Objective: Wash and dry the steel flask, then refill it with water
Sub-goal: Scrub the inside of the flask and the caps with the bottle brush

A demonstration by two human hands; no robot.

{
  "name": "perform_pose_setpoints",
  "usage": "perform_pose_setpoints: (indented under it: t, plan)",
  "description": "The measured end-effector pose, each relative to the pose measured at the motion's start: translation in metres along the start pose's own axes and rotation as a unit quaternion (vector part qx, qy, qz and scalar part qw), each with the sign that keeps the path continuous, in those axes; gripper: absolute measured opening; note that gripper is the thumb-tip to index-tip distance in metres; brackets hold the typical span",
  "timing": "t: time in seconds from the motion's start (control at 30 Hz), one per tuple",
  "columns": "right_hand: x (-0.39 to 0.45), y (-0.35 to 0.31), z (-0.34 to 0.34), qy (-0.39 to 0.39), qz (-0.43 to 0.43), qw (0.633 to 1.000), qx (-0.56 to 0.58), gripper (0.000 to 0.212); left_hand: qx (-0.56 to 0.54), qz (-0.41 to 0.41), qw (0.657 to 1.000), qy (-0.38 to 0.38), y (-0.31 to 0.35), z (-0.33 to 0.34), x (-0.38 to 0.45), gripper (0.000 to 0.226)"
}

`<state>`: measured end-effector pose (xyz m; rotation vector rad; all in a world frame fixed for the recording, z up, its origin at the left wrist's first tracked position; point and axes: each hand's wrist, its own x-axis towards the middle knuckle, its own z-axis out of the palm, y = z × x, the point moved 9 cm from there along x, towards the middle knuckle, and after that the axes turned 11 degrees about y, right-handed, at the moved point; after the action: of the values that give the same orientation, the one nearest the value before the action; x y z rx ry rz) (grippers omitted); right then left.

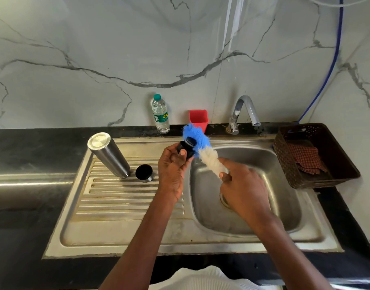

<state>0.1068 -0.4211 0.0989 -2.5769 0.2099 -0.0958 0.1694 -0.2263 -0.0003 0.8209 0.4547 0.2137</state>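
Stopper: the left hand (173, 164) is gripping the black stopper (187, 147), its fingers curled round it.
Brush: the right hand (241, 183) is clasping the bottle brush (203, 147), its long axis slanting up-left, bristles touching the stopper.

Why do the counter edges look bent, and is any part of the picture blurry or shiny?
Head view: the wide-angle lens bows the black counter and the sink rim. The right hand and the bottle brush are slightly motion-smeared, while the left hand holding the black stopper looks sharper. Glare streaks the upturned steel flask and the tap.
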Motion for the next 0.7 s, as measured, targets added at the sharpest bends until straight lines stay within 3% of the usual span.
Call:
perform_pose_setpoints:
  t: [0.07,0.17,0.37,0.57,0.7]
  plan:
    - [0.009,0.005,0.001,-0.006,0.035,0.998,0.043,0.054,0.006,-0.012,1.000,-0.001,-0.001,0.001,-0.002,0.027]
    - [-0.001,0.005,0.001,-0.016,0.028,0.998,0.060,0.052,0.007,0.001,0.998,0.068,0.004,-0.013,0.006,0.017]
    - [-0.024,0.004,-0.013,0.091,-0.007,0.996,0.012,0.062,0.042,0.012,0.983,0.178,0.002,-0.030,0.014,0.022]
    - [-0.013,-0.018,-0.001,0.022,-0.036,0.998,-0.050,0.069,0.097,0.025,0.992,0.073,0.004,-0.008,0.013,0.012]
    - [-0.007,-0.027,-0.004,-0.011,-0.051,0.996,-0.067,0.065,0.116,0.073,0.983,0.123,0.025,-0.029,0.027,0.015]
